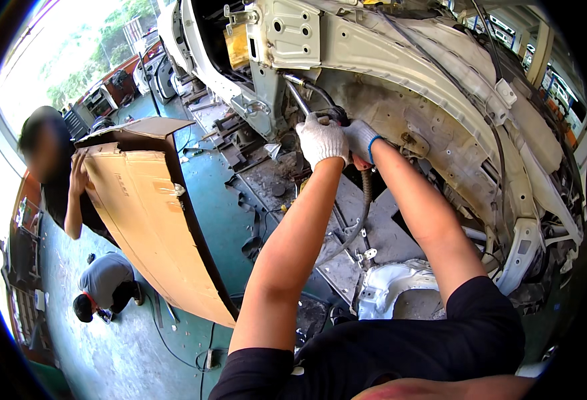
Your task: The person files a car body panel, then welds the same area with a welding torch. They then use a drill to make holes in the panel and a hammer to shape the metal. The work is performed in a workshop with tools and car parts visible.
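My left hand (pixel 323 141), in a white knit glove, is closed round what looks like a spot-welding gun (pixel 298 97). The tool's straight metal arm and a dark curved arm reach up to a seam at the car body's pillar (pixel 265 100). Close beside it, my right hand (pixel 361 139), in a glove with a blue cuff, is closed on the rear of the same tool; its fingers are mostly hidden. A reddish grip part shows under that hand, and a thick ribbed cable (pixel 366 193) hangs down from it. Both hands are in front of the bare wheel arch (pixel 400 110).
On my left, a person holds up a large cardboard box (pixel 153 213). Another person (pixel 107 283) crouches on the floor beyond it. Metal plates and scraps lie under the car body; a white curved panel (pixel 390 283) is near my body. Cables (pixel 203 360) cross the floor.
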The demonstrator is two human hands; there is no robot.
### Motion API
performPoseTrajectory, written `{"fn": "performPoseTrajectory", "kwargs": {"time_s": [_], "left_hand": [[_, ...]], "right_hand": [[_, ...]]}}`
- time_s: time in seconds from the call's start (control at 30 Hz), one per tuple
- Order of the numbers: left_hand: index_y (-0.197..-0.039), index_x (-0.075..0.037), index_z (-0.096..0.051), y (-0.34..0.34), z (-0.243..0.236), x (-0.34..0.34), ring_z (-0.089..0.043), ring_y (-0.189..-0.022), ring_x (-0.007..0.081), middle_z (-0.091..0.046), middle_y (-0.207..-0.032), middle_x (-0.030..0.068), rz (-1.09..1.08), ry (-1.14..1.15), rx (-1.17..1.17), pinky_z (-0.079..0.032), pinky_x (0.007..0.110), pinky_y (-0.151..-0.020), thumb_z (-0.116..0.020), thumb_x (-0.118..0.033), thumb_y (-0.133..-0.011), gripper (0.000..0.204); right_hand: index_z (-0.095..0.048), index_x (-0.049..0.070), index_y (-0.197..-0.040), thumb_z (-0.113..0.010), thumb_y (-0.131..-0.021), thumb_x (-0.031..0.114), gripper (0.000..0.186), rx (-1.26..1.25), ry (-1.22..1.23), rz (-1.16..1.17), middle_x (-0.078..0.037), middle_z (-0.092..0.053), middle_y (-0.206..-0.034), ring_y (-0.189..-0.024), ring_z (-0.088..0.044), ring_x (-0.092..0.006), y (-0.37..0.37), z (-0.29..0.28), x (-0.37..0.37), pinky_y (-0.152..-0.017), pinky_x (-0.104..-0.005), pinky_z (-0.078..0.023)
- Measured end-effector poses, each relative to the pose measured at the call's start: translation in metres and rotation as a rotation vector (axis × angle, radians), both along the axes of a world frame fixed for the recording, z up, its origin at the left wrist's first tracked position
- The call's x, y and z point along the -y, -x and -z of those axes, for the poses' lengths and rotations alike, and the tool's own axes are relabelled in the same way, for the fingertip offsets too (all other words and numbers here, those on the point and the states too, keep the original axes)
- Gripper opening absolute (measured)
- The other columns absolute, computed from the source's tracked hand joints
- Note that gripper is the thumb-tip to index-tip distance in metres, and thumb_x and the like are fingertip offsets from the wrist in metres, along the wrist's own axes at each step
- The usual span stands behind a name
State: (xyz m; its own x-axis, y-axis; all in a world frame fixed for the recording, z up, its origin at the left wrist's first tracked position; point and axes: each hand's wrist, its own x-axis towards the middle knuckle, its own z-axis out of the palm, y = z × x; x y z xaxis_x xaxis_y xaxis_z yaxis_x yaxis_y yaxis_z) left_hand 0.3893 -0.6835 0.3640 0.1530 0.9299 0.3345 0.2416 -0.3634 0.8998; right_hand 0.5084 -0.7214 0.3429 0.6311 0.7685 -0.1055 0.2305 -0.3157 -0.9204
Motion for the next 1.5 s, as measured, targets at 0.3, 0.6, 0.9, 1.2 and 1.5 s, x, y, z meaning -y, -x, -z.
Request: {"fn": "performPoseTrajectory", "kwargs": {"time_s": [0.3, 0.6, 0.9, 1.2, 1.5], "left_hand": [[-0.108, -0.007, -0.072, -0.001, -0.003, 0.003, -0.068, -0.102, 0.0419, -0.063, -0.114, 0.0254, -0.001, 0.054, -0.05, -0.056, 0.048, -0.088, -0.066, -0.015, -0.088, 0.022], [-0.109, -0.007, -0.073, -0.005, 0.003, -0.002, -0.069, -0.099, 0.043, -0.065, -0.108, 0.0266, -0.014, -0.042, -0.092, -0.057, 0.05, -0.085, -0.058, -0.016, -0.093, 0.023], [-0.103, -0.003, -0.075, -0.007, 0.0, 0.002, -0.068, -0.099, 0.0422, -0.071, -0.104, 0.0251, -0.07, 0.006, -0.027, -0.055, 0.046, -0.09, -0.066, -0.016, -0.085, 0.024], [-0.095, 0.001, -0.075, -0.007, -0.002, 0.004, -0.071, -0.09, 0.0417, -0.074, -0.091, 0.0245, -0.088, -0.09, 0.006, -0.056, 0.047, -0.086, -0.066, -0.014, -0.083, 0.021], [-0.093, 0.002, -0.076, -0.006, -0.001, 0.001, -0.074, -0.083, 0.0384, -0.076, -0.085, 0.0217, -0.065, -0.075, 0.031, -0.058, 0.044, -0.08, -0.064, -0.01, -0.082, 0.02]], "right_hand": [[-0.075, 0.0, -0.1, -0.071, -0.094, 0.05, 0.05, -0.051, -0.049, -0.123, -0.013, -0.072, -0.079, -0.067, -0.062, -0.0208, -0.01, 0.011, -0.008, -0.063, -0.0417, -0.051], [-0.074, -0.005, -0.097, -0.064, -0.094, 0.065, 0.07, 0.22, 0.146, -0.045, -0.021, -0.073, -0.08, -0.073, -0.068, -0.0286, -0.043, 0.044, -0.027, -0.071, -0.0471, -0.053], [-0.073, -0.007, -0.096, -0.065, -0.092, 0.065, 0.072, 0.369, 0.118, -0.206, -0.022, -0.071, -0.078, -0.07, -0.059, -0.0233, -0.06, 0.067, -0.044, -0.069, -0.044, -0.051], [-0.074, -0.005, -0.093, -0.069, -0.089, 0.066, 0.072, -0.074, -0.066, 0.05, -0.013, -0.066, -0.071, -0.057, -0.055, -0.0216, -0.009, 0.031, 0.007, -0.057, -0.0429, -0.046], [-0.072, -0.008, -0.099, -0.067, -0.09, 0.064, 0.073, 0.013, 0.04, 0.028, -0.02, -0.072, -0.079, -0.064, -0.065, -0.0255, -0.005, 0.032, 0.004, -0.064, -0.0439, -0.052]]}}
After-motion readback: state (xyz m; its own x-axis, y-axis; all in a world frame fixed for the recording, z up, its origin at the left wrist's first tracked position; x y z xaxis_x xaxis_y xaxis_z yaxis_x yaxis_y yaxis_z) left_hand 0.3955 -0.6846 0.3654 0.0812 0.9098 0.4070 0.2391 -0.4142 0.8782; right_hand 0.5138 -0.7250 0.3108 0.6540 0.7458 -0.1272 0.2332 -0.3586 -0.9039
